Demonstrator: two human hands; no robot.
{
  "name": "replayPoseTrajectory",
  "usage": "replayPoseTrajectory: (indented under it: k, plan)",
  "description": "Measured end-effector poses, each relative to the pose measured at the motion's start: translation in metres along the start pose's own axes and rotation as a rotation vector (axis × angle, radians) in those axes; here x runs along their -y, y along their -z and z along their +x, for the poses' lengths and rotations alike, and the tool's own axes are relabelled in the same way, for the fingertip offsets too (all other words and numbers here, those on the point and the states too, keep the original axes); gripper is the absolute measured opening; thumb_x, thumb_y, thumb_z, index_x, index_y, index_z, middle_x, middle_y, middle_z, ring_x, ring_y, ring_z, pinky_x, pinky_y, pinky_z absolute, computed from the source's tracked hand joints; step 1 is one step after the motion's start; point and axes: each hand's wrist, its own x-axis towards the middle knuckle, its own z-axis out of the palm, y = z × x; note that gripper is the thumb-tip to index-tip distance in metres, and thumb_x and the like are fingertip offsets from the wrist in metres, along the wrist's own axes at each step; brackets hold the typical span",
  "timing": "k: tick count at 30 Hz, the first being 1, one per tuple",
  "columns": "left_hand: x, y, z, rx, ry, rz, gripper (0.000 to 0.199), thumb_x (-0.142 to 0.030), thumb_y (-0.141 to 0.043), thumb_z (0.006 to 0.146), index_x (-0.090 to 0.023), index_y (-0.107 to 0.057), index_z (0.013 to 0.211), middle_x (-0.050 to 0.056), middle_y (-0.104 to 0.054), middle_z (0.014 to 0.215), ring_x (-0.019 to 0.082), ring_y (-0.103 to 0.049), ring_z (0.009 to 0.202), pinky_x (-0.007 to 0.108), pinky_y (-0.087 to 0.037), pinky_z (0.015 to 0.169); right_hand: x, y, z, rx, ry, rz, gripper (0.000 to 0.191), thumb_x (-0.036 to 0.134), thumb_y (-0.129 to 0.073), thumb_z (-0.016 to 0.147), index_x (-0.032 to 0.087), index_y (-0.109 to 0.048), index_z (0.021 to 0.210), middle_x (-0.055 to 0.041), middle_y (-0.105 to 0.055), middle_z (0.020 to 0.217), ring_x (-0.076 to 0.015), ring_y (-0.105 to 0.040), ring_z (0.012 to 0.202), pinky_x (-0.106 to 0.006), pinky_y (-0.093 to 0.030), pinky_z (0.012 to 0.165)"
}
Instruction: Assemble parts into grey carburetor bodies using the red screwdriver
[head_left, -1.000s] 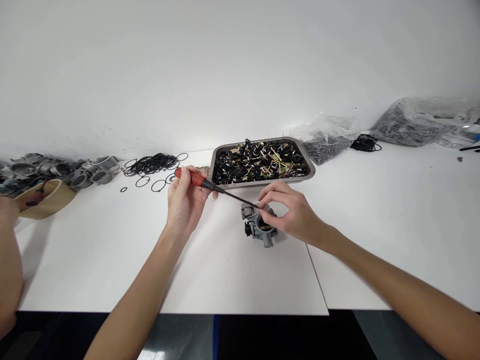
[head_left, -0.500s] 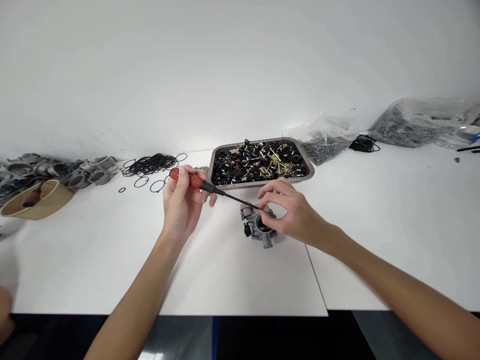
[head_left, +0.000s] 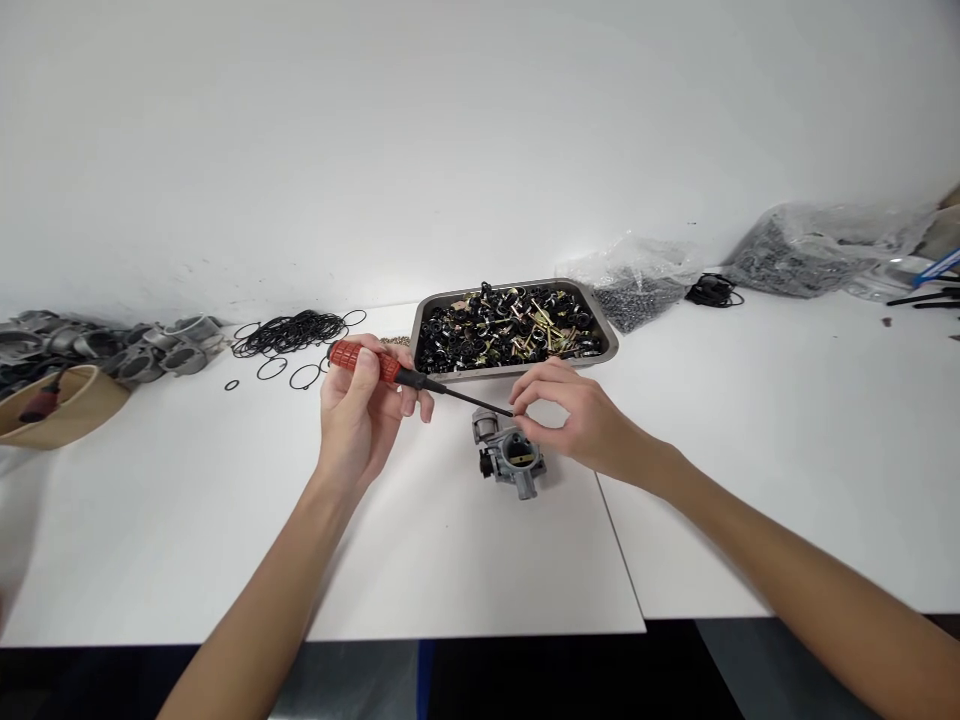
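My left hand [head_left: 364, 410] is wrapped round the red handle of a screwdriver [head_left: 382, 366], whose dark shaft slants down to the right. At the shaft's tip, the thumb and forefinger of my right hand [head_left: 566, 408] are pinched together. Whatever they hold there, if anything, is too small to name. Just below the tip, a grey metal carburetor [head_left: 517, 462] sits on the white table with its round bore facing up and a brass-coloured piece inside. Neither hand touches it.
Behind the carburetor stands a metal tray [head_left: 611, 345] of small black and brass parts. Black rubber rings [head_left: 296, 332] and grey castings [head_left: 184, 345] lie to the left, near a tan container [head_left: 75, 410]. Plastic bags [head_left: 817, 250] of small parts and a black bundle [head_left: 712, 290] are at the right.
My right hand has shifted slightly left and up off the carburetor, uncovering more of its bore. The screwdriver stays in my left hand. The whole view has shifted a little.
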Motion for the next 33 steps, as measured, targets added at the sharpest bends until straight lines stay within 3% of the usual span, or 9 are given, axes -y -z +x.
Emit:
replayPoseTrajectory:
  k: [5, 9, 12, 16, 18, 23, 26, 33]
  plan:
    - [0.005, 0.011, 0.01, -0.073, 0.111, -0.117, 0.016, -0.034, -0.051, 0.094, -0.019, -0.057, 0.089, 0.002, -0.062, 0.083, 0.009, -0.049, 0.047, 0.026, -0.05, 0.046, 0.004, 0.002, 0.002, -0.002, -0.138, 0.042, 0.011, 0.034, -0.069, 0.088, 0.023, -0.069, 0.088, -0.0025, -0.068, 0.099, -0.0217, -0.056, 0.099, -0.043, -0.042, 0.095]
    - [0.009, 0.026, 0.02, -0.202, 0.231, -0.247, 0.027, -0.031, -0.039, 0.099, -0.017, -0.056, 0.084, 0.002, -0.063, 0.079, 0.007, -0.045, 0.043, 0.023, -0.047, 0.045, 0.003, 0.026, 0.01, 0.021, -0.25, -0.047, 0.026, 0.047, -0.061, 0.092, 0.025, -0.069, 0.104, -0.0037, -0.068, 0.11, -0.0242, -0.056, 0.109, -0.044, -0.043, 0.095]
    - [0.014, 0.036, 0.026, -0.304, 0.267, -0.311, 0.029, -0.029, -0.04, 0.099, -0.015, -0.056, 0.079, 0.003, -0.063, 0.074, 0.007, -0.046, 0.044, 0.02, -0.045, 0.045, -0.014, 0.056, 0.027, 0.095, -0.277, -0.196, 0.025, 0.041, -0.059, 0.092, 0.023, -0.069, 0.107, -0.0052, -0.069, 0.109, -0.0236, -0.061, 0.102, -0.041, -0.047, 0.086]
    - [0.017, 0.044, 0.03, -0.366, 0.277, -0.341, 0.028, -0.026, -0.043, 0.098, -0.014, -0.057, 0.077, 0.003, -0.063, 0.072, 0.007, -0.049, 0.046, 0.02, -0.043, 0.045, -0.058, 0.083, 0.062, 0.116, -0.35, -0.392, 0.016, 0.025, -0.06, 0.089, 0.019, -0.071, 0.099, -0.0067, -0.072, 0.1, -0.0202, -0.065, 0.084, -0.034, -0.051, 0.075]
    - [0.018, 0.045, 0.03, -0.364, 0.271, -0.338, 0.029, -0.026, -0.042, 0.098, -0.014, -0.058, 0.077, 0.004, -0.064, 0.072, 0.007, -0.048, 0.045, 0.02, -0.042, 0.044, -0.081, 0.081, 0.078, 0.095, -0.355, -0.442, 0.017, 0.017, -0.059, 0.087, 0.017, -0.072, 0.098, -0.0088, -0.072, 0.101, -0.0205, -0.066, 0.085, -0.034, -0.051, 0.076]
    - [0.018, 0.05, 0.031, -0.366, 0.27, -0.32, 0.028, -0.024, -0.042, 0.098, -0.014, -0.058, 0.077, 0.005, -0.064, 0.074, 0.007, -0.046, 0.043, 0.022, -0.042, 0.045, -0.121, 0.048, 0.093, 0.066, -0.318, -0.541, 0.025, 0.003, -0.053, 0.085, 0.014, -0.074, 0.095, -0.0138, -0.07, 0.099, -0.0258, -0.062, 0.096, -0.04, -0.048, 0.088]
    - [0.019, 0.052, 0.031, -0.382, 0.273, -0.319, 0.028, -0.024, -0.042, 0.098, -0.014, -0.059, 0.077, 0.004, -0.063, 0.072, 0.008, -0.052, 0.048, 0.02, -0.042, 0.045, -0.132, 0.04, 0.087, 0.067, -0.291, -0.578, 0.025, 0.009, -0.053, 0.09, 0.014, -0.074, 0.101, -0.0151, -0.067, 0.1, -0.0294, -0.057, 0.103, -0.045, -0.045, 0.093]
    - [0.021, 0.051, 0.032, -0.379, 0.275, -0.297, 0.027, -0.022, -0.043, 0.097, -0.014, -0.058, 0.077, 0.004, -0.064, 0.072, 0.009, -0.057, 0.052, 0.019, -0.041, 0.045, -0.143, 0.048, 0.083, 0.099, -0.256, -0.55, 0.023, 0.022, -0.055, 0.092, 0.017, -0.074, 0.104, -0.0119, -0.065, 0.102, -0.0281, -0.056, 0.101, -0.045, -0.043, 0.093]
